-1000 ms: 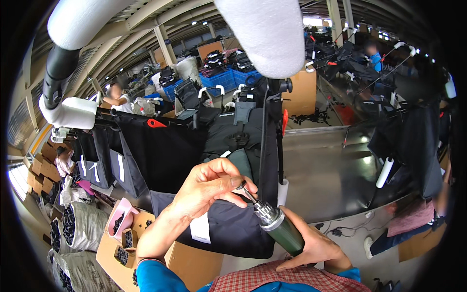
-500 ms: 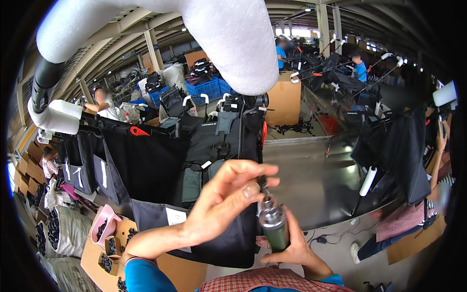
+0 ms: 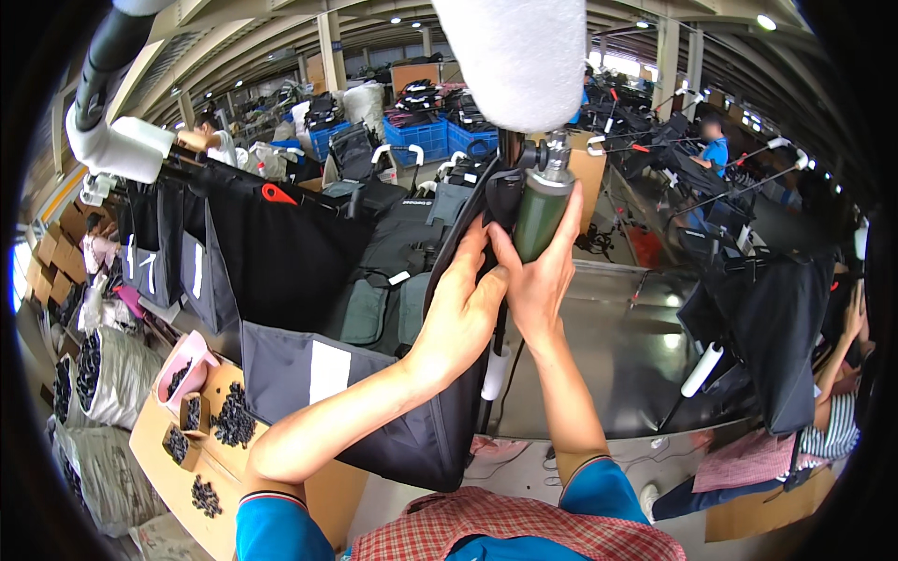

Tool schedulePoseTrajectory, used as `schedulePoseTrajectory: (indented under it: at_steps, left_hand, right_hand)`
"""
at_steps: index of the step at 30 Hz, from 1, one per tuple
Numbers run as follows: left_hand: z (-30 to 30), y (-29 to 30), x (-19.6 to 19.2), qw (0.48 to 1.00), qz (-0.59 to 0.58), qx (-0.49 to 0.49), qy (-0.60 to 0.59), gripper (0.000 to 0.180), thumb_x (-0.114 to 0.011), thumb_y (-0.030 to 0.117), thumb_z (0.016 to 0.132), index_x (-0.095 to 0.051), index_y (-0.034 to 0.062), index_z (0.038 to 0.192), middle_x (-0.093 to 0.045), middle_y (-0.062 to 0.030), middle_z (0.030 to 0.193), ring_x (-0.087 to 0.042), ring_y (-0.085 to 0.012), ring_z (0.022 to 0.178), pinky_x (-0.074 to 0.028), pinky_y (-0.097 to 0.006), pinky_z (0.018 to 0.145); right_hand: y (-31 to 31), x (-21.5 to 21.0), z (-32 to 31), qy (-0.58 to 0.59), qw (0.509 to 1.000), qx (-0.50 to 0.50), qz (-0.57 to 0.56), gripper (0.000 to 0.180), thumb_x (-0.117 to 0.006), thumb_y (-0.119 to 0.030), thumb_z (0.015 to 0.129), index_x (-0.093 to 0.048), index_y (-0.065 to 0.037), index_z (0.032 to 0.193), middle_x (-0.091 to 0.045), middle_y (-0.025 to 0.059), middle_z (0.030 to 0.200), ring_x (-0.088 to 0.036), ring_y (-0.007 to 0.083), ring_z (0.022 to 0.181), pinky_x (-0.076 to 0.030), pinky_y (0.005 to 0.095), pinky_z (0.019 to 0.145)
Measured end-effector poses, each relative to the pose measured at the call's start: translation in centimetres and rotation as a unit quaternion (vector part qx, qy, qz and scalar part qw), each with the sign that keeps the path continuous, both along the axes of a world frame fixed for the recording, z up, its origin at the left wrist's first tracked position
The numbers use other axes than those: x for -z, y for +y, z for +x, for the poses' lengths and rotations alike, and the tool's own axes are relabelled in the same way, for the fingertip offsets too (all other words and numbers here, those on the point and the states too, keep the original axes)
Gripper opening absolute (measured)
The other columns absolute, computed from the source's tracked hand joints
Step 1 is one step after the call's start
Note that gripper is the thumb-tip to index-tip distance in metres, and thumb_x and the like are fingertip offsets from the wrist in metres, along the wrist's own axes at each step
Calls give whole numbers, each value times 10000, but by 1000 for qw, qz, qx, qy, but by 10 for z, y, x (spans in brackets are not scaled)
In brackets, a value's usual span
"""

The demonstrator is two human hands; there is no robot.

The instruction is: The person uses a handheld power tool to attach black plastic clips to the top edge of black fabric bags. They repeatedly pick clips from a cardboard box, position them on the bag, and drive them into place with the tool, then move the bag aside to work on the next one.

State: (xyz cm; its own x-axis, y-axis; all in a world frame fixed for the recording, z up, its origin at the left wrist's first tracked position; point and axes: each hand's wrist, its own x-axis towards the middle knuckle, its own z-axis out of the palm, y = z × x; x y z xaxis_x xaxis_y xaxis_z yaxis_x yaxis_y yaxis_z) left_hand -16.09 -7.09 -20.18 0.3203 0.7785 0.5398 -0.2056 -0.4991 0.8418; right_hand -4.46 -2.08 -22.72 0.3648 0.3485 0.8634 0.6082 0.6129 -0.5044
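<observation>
My right hand [image 3: 543, 290] is wrapped round a green power screwdriver [image 3: 538, 222] with a shiny metal nose. The nose points up and away, against the black frame beside a round black fitting [image 3: 534, 153]. What sits at its tip is too small to make out. My left hand [image 3: 465, 313] is close beside it, fingers curled round the black fabric edge of the stroller [image 3: 281, 294]; part of its grip is hidden. Above both hands hangs a white foam-wrapped bar [image 3: 514, 61]. Dark green padded straps [image 3: 365, 313] lie inside the stroller seat.
At lower left, a cardboard-topped surface [image 3: 323, 505] carries small black parts [image 3: 234, 416] and a pink scoop-shaped bin [image 3: 187, 365]. A metal table [image 3: 599, 374] extends to the right, with another black stroller [image 3: 767, 327] and a co-worker's arm [image 3: 847, 327] there. Blue crates [image 3: 404, 140] stand behind.
My right hand has raised the screwdriver up and forward to the stroller frame. My left hand has left the tool's tip and moved onto the fabric edge. The view has shifted.
</observation>
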Motion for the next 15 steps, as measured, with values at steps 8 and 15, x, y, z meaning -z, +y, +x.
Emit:
schedulePoseTrajectory:
  at_steps: [8, 15]
  left_hand:
    - [-8, 46, 5, 953, 186, -178, 161, 484, -582, 111, 880, -455, -65, 1313, -597, -236, 1184, -605, -276, 1087, -473, -359, 912]
    - [4, 66, -4, 932, 243, -246, 111, 217, -564, 25, 885, -623, -46, 1082, -678, -185, 903, -670, -305, 778, -523, -343, 707]
  right_hand:
    - [13, -9, 18, 4, 989, -124, 78, 874, -686, -121, 783, -165, -15, 1477, -493, 205, 1269, -559, 289, 1087, -459, 381, 918]
    - [7, -28, 35, 97, 911, -402, 4, 664, -645, -58, 824, -302, -40, 1392, -572, 73, 955, -577, 115, 653, -500, 250, 553]
